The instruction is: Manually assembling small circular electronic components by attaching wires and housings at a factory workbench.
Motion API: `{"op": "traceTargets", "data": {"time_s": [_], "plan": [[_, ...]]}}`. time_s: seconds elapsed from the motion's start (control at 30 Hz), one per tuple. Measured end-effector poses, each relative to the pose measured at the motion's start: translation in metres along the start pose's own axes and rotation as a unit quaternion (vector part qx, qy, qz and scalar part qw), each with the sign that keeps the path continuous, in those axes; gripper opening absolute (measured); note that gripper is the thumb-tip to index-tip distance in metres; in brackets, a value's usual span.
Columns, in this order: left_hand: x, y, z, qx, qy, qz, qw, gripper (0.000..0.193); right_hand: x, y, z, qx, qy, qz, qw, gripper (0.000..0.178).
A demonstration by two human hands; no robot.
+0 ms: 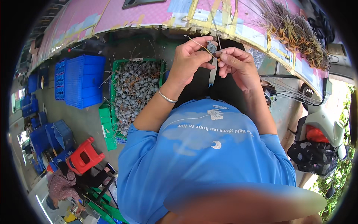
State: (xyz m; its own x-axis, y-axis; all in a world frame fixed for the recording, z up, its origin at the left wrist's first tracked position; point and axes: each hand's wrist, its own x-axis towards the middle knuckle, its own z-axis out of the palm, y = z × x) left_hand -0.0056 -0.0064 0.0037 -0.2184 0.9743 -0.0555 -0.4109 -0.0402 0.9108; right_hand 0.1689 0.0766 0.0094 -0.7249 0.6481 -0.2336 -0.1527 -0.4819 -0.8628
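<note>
Up at the table's near edge, my left hand (192,59) is closed, its thumb and fingers pinching a small round grey part (211,47) by its side. A thin yellowish wire (195,41) runs from the part across the left fingers, its pale end sticking out. My right hand (239,65) is closed too, thumb against forefinger on a thin wire beside the part. The fingers partly hide where the wires meet the part. Both hands are held above my lap.
Many wires lie bundled on the pink, taped table (149,16) at the right. A green crate (164,71) full of grey wired parts stands on the left, near a blue crate (84,80) and a red stool (85,156). A person (63,184) sits at lower left; a scooter (324,127) stands right.
</note>
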Motion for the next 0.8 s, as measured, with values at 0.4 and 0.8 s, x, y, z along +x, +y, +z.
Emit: {"op": "traceTargets", "data": {"time_s": [0.4,0.8], "plan": [[-0.003,0.009,0.002,-0.053,0.037,0.002,0.998,0.029,-0.010,0.027,0.000,-0.182,-0.008,-0.117,0.976,0.016],[-0.017,0.012,0.023,0.051,-0.068,-0.028,0.996,0.025,0.012,0.006,-0.001,-0.030,-0.109,-0.166,0.980,0.022]]}}
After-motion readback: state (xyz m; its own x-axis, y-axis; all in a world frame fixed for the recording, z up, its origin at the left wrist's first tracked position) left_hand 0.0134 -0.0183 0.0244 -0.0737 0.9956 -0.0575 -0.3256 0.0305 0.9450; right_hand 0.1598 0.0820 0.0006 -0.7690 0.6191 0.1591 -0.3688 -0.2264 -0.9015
